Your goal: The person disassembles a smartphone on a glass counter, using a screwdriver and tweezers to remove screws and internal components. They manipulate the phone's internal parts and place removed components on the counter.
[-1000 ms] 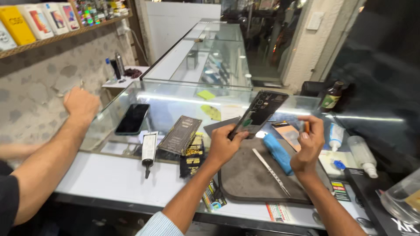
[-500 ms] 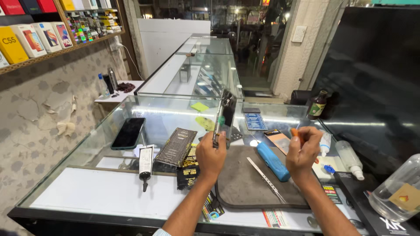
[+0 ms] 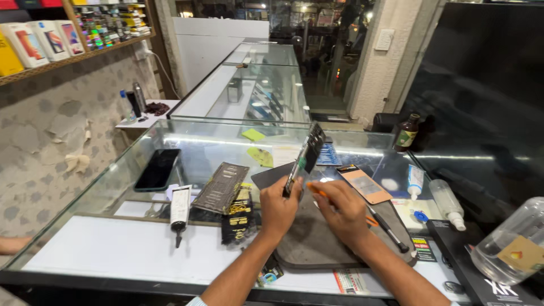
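My left hand (image 3: 279, 208) grips a dark phone (image 3: 305, 156) by its lower edge and holds it upright and edge-on above a grey work mat (image 3: 317, 241). My right hand (image 3: 339, 211) sits just right of the phone's lower end, pinching a thin orange tool (image 3: 315, 190) whose tip points at the phone's edge. The mat lies on a glass counter (image 3: 198, 144). The phone's far face is turned away from me.
On the counter lie a black phone (image 3: 157, 169), a white glue tube (image 3: 180, 207), dark flat packs (image 3: 222, 187), an orange-framed panel (image 3: 364, 183), a black pen (image 3: 389, 229), a small white tube (image 3: 415, 180) and clear bottles (image 3: 447, 202). A brown bottle (image 3: 407, 133) stands behind.
My right hand has come in from the right to the phone's lower edge with the orange tool. The blue object is no longer visible on the mat. The other person's arm at left is almost out of view.
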